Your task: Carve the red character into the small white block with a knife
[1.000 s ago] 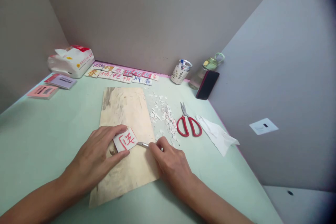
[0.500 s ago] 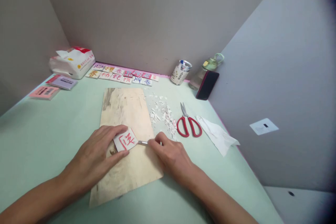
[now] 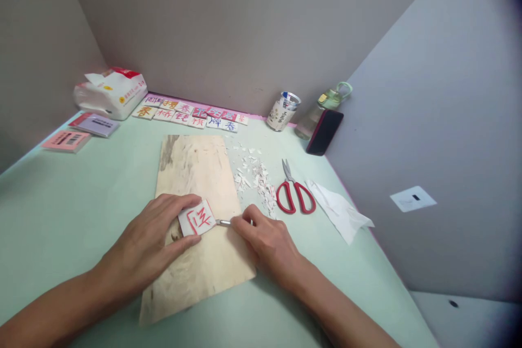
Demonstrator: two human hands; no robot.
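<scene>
My left hand [image 3: 150, 239] grips a small white square tile [image 3: 197, 218] between thumb and fingers; a red character is marked on its face. The tile is over a pale wooden board [image 3: 207, 168] with dark stains. My right hand [image 3: 261, 234] is closed around a slim metal carving knife [image 3: 223, 222], mostly hidden in the fingers. The knife's tip points left and meets, or nearly meets, the tile's right edge. White shavings [image 3: 256, 176] are scattered beside the board's upper right side.
Red-handled scissors [image 3: 294, 190] and a crumpled tissue [image 3: 338, 209] lie to the right. Behind are several character tiles [image 3: 179, 111], a tin can [image 3: 281, 112], a green-lidded bottle [image 3: 322, 111] and a leaning phone [image 3: 325, 132]. A tissue pack [image 3: 112, 92] and two small packets [image 3: 67, 141] sit left.
The view has shifted very slightly. Both hands, the tile and the knife keep nearly the same places on the board.
</scene>
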